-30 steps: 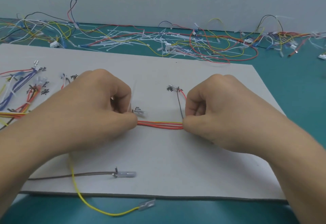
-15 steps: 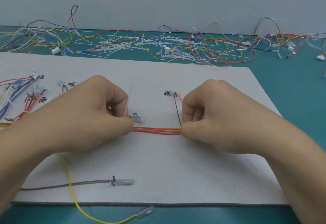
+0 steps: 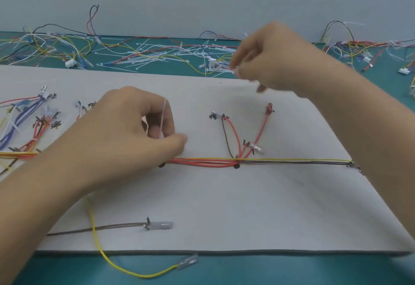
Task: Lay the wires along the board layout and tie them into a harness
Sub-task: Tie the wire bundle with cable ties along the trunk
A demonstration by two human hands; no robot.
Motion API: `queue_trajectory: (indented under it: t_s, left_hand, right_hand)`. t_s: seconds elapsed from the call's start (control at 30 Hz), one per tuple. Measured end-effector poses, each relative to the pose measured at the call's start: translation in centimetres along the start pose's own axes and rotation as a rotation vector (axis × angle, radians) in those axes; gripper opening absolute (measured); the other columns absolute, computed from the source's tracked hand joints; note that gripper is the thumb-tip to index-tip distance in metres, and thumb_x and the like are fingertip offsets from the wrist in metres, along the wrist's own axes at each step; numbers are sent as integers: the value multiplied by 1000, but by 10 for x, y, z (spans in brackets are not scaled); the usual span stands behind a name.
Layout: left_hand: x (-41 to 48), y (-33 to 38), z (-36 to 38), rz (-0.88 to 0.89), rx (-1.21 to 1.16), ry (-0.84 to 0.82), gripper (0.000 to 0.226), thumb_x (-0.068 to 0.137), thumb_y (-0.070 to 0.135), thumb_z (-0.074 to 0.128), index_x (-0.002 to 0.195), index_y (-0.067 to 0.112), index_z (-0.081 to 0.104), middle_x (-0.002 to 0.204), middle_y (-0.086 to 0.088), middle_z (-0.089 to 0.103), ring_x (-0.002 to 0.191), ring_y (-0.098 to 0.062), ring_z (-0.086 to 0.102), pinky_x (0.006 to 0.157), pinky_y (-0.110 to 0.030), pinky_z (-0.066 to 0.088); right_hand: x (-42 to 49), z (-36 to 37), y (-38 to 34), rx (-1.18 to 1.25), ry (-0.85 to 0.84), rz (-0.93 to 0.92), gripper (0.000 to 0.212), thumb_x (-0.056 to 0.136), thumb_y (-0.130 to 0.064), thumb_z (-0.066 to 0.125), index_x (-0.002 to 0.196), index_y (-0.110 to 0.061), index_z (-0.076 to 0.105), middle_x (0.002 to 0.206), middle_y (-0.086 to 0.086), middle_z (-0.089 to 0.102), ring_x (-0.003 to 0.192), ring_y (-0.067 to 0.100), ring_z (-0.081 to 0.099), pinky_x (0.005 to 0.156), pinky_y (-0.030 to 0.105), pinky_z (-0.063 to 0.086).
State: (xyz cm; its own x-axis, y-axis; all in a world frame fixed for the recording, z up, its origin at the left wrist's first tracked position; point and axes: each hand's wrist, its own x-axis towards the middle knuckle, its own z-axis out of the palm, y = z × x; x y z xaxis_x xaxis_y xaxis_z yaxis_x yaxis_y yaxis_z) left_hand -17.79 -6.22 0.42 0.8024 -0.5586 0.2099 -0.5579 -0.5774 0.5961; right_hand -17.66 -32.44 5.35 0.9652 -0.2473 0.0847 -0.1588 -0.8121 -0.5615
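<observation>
**A:** Where does the wire bundle (image 3: 202, 163) lie?

**B:** Flat on the board (image 3: 247, 206), straight across its middle. Red and orange strands run from the left hand to a black mark (image 3: 236, 166), and thinner yellow and dark strands go on to the right edge. At the mark, red branch wires (image 3: 261, 129) fan up toward the printed labels.

**A:** And the hands?

**B:** The left hand (image 3: 121, 141) is curled closed over the bundle's left end, thumb forward. The tail of a white cable tie (image 3: 163, 116) stands up among its fingers. The right hand (image 3: 274, 60) is raised over the board's far edge with its fingers curled. Its tips are just at the loose ties (image 3: 157, 58) strewn on the table (image 3: 292, 271). It's blurred, so I cannot tell whether it has one pinched.

**A:** So the step is fetching a tie?

**B:** That's my reading. To do it well, I'd pin the strands with the left hand so they don't spread. Pick a single tie, not a clump, and thread it under the bundle at the black mark. Cinch it snug with the strands parallel and the branches clear of the loop.

**A:** Anything loose?

**B:** A yellow wire (image 3: 91, 216) and a brown wire (image 3: 112, 226) trail near the front edge, untied.
</observation>
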Motion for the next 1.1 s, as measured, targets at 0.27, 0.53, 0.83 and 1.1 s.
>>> queue_trajectory:
  t_s: [0.27,0.53,0.83,1.1]
  left_hand:
    - [-5,10,11,243,-68,-202,9,74,43,82,81,39,78,81,10,59,80,-15,61,64,-17,45]
    - [-3,9,14,190,-103,-225,7,80,29,80,76,33,76,82,9,61,77,-13,60,64,-11,44]
    - [-1,7,15,198,-104,-246,11,84,27,81,77,32,75,82,9,61,75,-13,60,63,-13,42]
    - [-3,9,16,203,-147,-138,7,83,35,79,79,31,75,81,7,62,78,-15,59,65,-16,43]
  right_hand:
    - [83,51,12,-209,-67,-104,28,84,-7,69,100,-26,82,91,-4,75,83,13,65,74,20,48]
    - [104,54,12,-373,-152,-149,12,82,-10,72,82,-22,77,72,-7,67,75,16,63,58,21,44]
    - [99,55,18,-538,-178,-139,30,102,-21,43,97,2,62,103,24,64,88,35,57,83,43,51]
    - [28,18,-11,-90,77,-223,14,95,-11,54,90,-18,65,81,-5,66,60,3,53,56,20,40]
